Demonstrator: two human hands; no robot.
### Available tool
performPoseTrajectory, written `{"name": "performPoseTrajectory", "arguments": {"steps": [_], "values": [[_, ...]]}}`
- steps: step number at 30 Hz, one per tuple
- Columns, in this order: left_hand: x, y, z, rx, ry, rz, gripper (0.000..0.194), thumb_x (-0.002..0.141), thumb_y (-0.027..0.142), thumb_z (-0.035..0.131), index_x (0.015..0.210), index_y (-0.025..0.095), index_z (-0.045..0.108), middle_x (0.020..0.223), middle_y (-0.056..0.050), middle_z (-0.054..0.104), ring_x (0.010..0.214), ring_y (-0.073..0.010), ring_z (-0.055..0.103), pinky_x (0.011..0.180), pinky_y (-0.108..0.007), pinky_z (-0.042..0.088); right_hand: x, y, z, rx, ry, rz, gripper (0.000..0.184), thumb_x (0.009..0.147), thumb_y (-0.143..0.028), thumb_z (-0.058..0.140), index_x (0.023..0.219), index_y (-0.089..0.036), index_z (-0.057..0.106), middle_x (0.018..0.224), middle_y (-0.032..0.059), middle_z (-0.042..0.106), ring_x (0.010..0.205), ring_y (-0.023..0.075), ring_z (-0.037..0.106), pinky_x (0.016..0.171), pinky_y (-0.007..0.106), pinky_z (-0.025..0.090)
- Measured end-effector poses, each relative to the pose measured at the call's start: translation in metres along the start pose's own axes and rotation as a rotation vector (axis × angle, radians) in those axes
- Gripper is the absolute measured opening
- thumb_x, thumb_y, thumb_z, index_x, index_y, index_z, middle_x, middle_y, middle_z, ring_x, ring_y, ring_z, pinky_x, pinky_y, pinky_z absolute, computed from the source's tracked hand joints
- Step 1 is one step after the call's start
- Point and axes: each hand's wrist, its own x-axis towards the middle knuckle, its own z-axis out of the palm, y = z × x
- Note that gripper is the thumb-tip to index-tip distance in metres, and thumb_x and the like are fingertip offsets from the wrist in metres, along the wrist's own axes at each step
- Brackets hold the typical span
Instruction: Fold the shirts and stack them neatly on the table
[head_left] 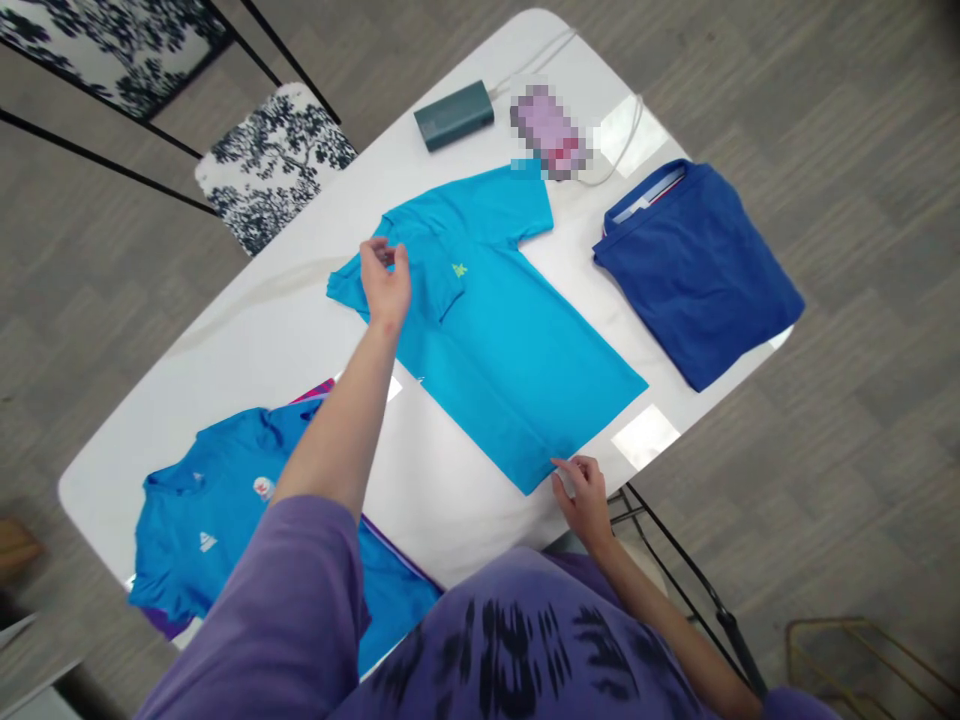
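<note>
A light blue T-shirt (510, 330) lies on the white table, with one side folded over its front and a small green logo showing. My left hand (388, 285) is over the shirt's collar end, its fingers loosely curled and the thumb apart from them; nothing shows in its grasp. At the bottom hem, my right hand (583, 495) has its index finger and thumb on the corner of the folded layer. Under my left forearm, a darker blue T-shirt (232, 500) with white logos is spread out, partly hidden by my arm and sleeve.
A folded navy blue shirt (697, 270) rests at the table's right end. Toward the far edge are a dark green power bank (454, 116), a blurred pink phone (550, 130) and a white cable (626, 150). A tree-patterned chair (274, 165) stands beyond the white table (247, 330).
</note>
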Motion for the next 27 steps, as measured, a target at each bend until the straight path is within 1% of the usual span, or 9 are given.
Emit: {"name": "performPoseTrajectory", "arguments": {"steps": [3,6,9,11,14,17,20,24,27], "values": [[-0.11,-0.018,-0.024,0.1,0.158,-0.05,0.054,0.116,0.044,0.046,0.158,0.01,0.042,0.164,-0.024,0.05,0.16,-0.0266,0.043,0.136,-0.051,0.033,0.012,-0.006,-0.003,-0.034,-0.031,-0.04,0.034,0.101,-0.042,0.059,0.132,-0.047,0.072,0.12,0.0121,0.069,0.118,0.0397,0.073,0.098,0.063,0.061],[-0.218,-0.041,-0.039,0.24,0.075,-0.207,0.065,0.113,0.046,0.046,0.171,0.017,0.037,0.178,-0.022,0.036,0.173,-0.0295,0.024,0.142,-0.054,0.023,0.042,-0.025,0.0,-0.084,-0.093,-0.133,0.031,0.104,-0.042,0.056,0.129,-0.043,0.074,0.122,0.0117,0.072,0.121,0.0381,0.073,0.098,0.06,0.06],[-0.275,-0.059,-0.042,0.269,-0.06,-0.223,0.079,0.105,0.055,0.058,0.176,0.029,0.036,0.183,-0.015,0.031,0.174,-0.0341,0.017,0.143,-0.061,0.018,0.098,-0.069,0.008,-0.13,-0.151,-0.291,0.029,0.108,-0.041,0.053,0.125,-0.033,0.076,0.119,0.0105,0.075,0.117,0.0337,0.073,0.102,0.055,0.055],[-0.283,-0.066,-0.042,0.271,-0.1,-0.159,0.085,0.1,0.059,0.066,0.176,0.036,0.037,0.183,-0.011,0.031,0.173,-0.0372,0.02,0.142,-0.066,0.015,0.149,-0.116,0.019,-0.15,-0.176,-0.422,0.029,0.111,-0.04,0.052,0.124,-0.027,0.075,0.117,0.0089,0.076,0.114,0.0291,0.072,0.106,0.049,0.051],[-0.275,-0.075,-0.047,0.297,-0.06,-0.085,0.088,0.096,0.06,0.072,0.176,0.045,0.036,0.181,-0.005,0.037,0.172,-0.0373,0.024,0.142,-0.068,0.015,0.238,-0.214,0.051,-0.172,-0.209,-0.63,0.03,0.115,-0.04,0.052,0.127,-0.022,0.073,0.12,0.0079,0.075,0.115,0.0239,0.067,0.109,0.042,0.044],[-0.267,-0.084,-0.056,0.316,-0.019,-0.062,0.094,0.094,0.059,0.075,0.176,0.051,0.03,0.178,-0.001,0.041,0.17,-0.0358,0.029,0.142,-0.066,0.021,0.325,-0.323,0.11,-0.207,-0.257,-0.803,0.036,0.116,-0.045,0.051,0.131,-0.018,0.07,0.126,0.0089,0.071,0.121,0.0237,0.063,0.112,0.041,0.043],[-0.266,-0.093,-0.061,0.311,-0.016,-0.059,0.096,0.093,0.058,0.075,0.176,0.052,0.026,0.177,0.001,0.043,0.168,-0.0368,0.033,0.14,-0.067,0.026,0.396,-0.41,0.185,-0.327,-0.303,-0.875,0.054,0.113,-0.061,0.052,0.123,-0.011,0.071,0.126,0.0121,0.066,0.127,0.0295,0.06,0.119,0.052,0.041],[-0.265,-0.105,-0.064,0.289,-0.034,-0.072,0.093,0.094,0.06,0.073,0.176,0.049,0.03,0.176,0.001,0.044,0.167,-0.0381,0.035,0.139,-0.067,0.027,0.461,-0.463,0.271,-0.519,-0.444,-0.93,0.07,0.108,-0.071,0.056,0.1,-0.004,0.074,0.12,0.0128,0.067,0.137,0.037,0.056,0.126,0.073,0.027],[-0.264,-0.113,-0.065,0.284,-0.041,-0.078,0.093,0.094,0.061,0.073,0.176,0.049,0.031,0.175,0.001,0.045,0.167,-0.0375,0.035,0.14,-0.065,0.027,0.495,-0.469,0.304,-0.538,-0.534,-1.041,0.072,0.109,-0.069,0.054,0.092,-0.002,0.076,0.112,0.01,0.072,0.136,0.0363,0.061,0.124,0.08,0.022]]}}
